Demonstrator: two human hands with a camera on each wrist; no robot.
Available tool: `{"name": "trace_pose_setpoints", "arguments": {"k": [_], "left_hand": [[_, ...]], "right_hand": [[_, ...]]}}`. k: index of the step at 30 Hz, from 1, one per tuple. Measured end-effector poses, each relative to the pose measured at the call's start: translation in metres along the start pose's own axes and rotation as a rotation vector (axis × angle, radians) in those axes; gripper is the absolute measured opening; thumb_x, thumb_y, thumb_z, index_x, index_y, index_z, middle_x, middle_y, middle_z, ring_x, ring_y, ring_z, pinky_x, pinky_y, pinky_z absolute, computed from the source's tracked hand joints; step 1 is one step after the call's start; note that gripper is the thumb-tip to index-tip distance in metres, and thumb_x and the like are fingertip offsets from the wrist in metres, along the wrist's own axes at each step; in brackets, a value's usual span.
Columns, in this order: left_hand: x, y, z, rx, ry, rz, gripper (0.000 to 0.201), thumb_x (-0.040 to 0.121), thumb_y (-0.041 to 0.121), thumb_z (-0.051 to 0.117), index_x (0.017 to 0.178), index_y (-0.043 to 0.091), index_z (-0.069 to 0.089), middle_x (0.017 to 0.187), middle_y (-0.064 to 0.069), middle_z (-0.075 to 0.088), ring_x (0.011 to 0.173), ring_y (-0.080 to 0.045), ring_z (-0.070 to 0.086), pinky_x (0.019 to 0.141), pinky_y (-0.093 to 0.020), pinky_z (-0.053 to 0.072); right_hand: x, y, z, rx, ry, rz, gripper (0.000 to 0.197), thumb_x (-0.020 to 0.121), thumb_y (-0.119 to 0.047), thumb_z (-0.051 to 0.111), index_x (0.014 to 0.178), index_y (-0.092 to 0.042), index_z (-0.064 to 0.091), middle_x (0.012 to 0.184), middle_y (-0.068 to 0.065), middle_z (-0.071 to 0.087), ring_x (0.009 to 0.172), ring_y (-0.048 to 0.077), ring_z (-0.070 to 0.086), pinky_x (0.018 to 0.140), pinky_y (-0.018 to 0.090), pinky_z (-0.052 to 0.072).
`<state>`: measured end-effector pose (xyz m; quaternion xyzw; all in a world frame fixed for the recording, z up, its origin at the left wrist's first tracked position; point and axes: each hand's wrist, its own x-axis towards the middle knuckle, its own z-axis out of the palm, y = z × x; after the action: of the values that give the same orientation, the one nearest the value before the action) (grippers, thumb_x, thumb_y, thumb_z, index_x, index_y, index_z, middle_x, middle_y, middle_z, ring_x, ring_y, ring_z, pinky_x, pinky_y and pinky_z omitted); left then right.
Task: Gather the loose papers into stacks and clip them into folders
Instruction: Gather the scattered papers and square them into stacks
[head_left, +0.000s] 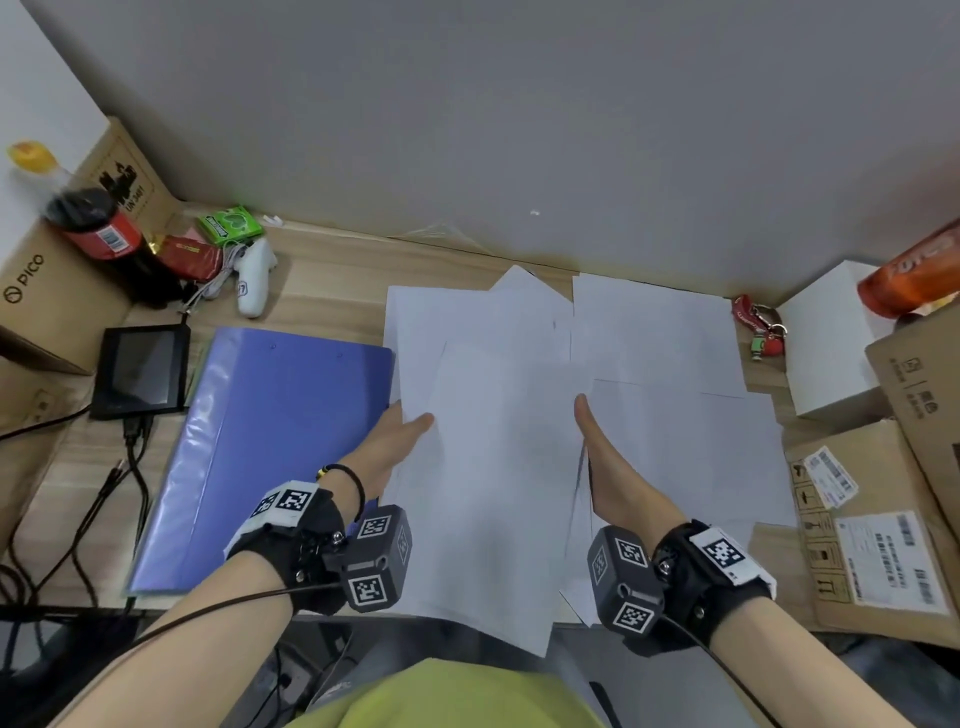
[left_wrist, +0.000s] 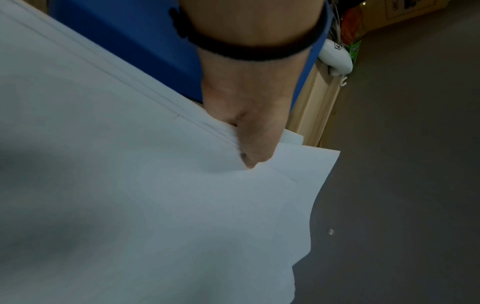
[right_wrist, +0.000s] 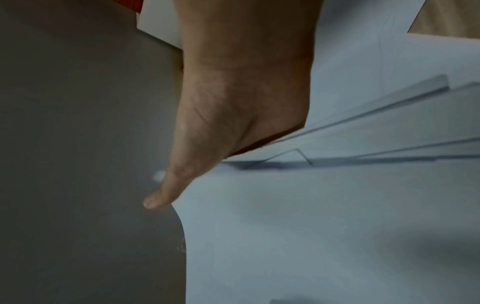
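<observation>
A stack of white papers (head_left: 498, 467) is lifted at the desk's front middle and hangs over the near edge. My left hand (head_left: 402, 431) pinches its left edge, thumb (left_wrist: 257, 144) on top and fingers hidden underneath. My right hand (head_left: 597, 447) holds the right edge, where the sheets (right_wrist: 363, 133) fan apart. Its thumb (right_wrist: 176, 181) lies along the top sheet, and its fingers are hidden below. More loose sheets (head_left: 665, 338) lie spread on the desk behind and to the right. A closed blue folder (head_left: 270, 447) lies flat just left of my left hand.
The wooden desk (head_left: 332, 291) ends at a grey wall. At the left are a black screen device (head_left: 143, 369) with cables (head_left: 104, 499), a white controller (head_left: 254, 275), a cola bottle (head_left: 98, 228) and cardboard boxes. A white box (head_left: 831, 343), red keychain (head_left: 758, 327) and cartons (head_left: 883, 519) crowd the right.
</observation>
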<state>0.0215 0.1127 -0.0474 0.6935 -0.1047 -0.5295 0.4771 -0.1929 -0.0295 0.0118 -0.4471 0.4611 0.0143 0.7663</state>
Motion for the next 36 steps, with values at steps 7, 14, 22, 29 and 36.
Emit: {"name": "trace_pose_setpoints", "arguments": {"k": [7, 14, 22, 29, 36], "left_hand": [[0.001, 0.008, 0.009, -0.071, -0.041, 0.008, 0.042, 0.092, 0.021, 0.065, 0.131, 0.012, 0.054, 0.126, -0.005, 0.064, 0.112, -0.023, 0.062, 0.098, -0.041, 0.050], [-0.027, 0.080, 0.020, -0.100, 0.014, 0.366, 0.033, 0.095, 0.026, 0.059, 0.127, 0.018, 0.059, 0.121, 0.006, 0.067, 0.108, -0.011, 0.065, 0.090, -0.030, 0.053], [-0.058, 0.127, 0.008, -0.126, 0.028, 0.679, 0.028, 0.086, 0.019, 0.071, 0.113, 0.018, 0.065, 0.112, 0.001, 0.072, 0.105, -0.014, 0.068, 0.086, -0.026, 0.054], [-0.047, 0.061, 0.023, -0.022, 0.043, 0.378, 0.023, 0.083, 0.030, 0.073, 0.105, 0.023, 0.070, 0.099, 0.011, 0.075, 0.096, -0.006, 0.070, 0.086, -0.027, 0.056], [-0.068, 0.117, 0.020, -0.123, 0.029, 0.643, 0.020, 0.075, 0.020, 0.077, 0.094, 0.024, 0.071, 0.094, 0.010, 0.076, 0.091, -0.009, 0.072, 0.076, -0.020, 0.055]], "right_hand": [[0.007, 0.016, -0.019, -0.120, 0.134, -0.014, 0.038, 0.097, -0.020, 0.055, 0.135, -0.014, 0.051, 0.125, 0.001, 0.064, 0.116, 0.022, 0.060, 0.104, 0.041, 0.045], [-0.006, -0.037, -0.015, -0.100, 0.297, -0.257, 0.038, 0.097, -0.009, 0.051, 0.135, -0.007, 0.049, 0.130, 0.009, 0.061, 0.115, 0.026, 0.060, 0.104, 0.044, 0.045], [-0.056, -0.090, 0.006, 0.032, 0.144, -0.675, 0.028, 0.091, -0.021, 0.055, 0.120, -0.021, 0.055, 0.125, 0.001, 0.064, 0.118, 0.017, 0.060, 0.097, 0.029, 0.049], [-0.022, -0.008, 0.000, -0.143, 0.282, -0.396, 0.040, 0.098, -0.011, 0.046, 0.137, -0.019, 0.048, 0.129, -0.009, 0.061, 0.122, 0.011, 0.054, 0.110, 0.034, 0.037], [-0.046, -0.075, 0.005, 0.002, 0.265, -0.658, 0.039, 0.086, 0.007, 0.041, 0.109, -0.020, 0.059, 0.105, -0.007, 0.068, 0.099, 0.009, 0.063, 0.082, 0.020, 0.049]]}}
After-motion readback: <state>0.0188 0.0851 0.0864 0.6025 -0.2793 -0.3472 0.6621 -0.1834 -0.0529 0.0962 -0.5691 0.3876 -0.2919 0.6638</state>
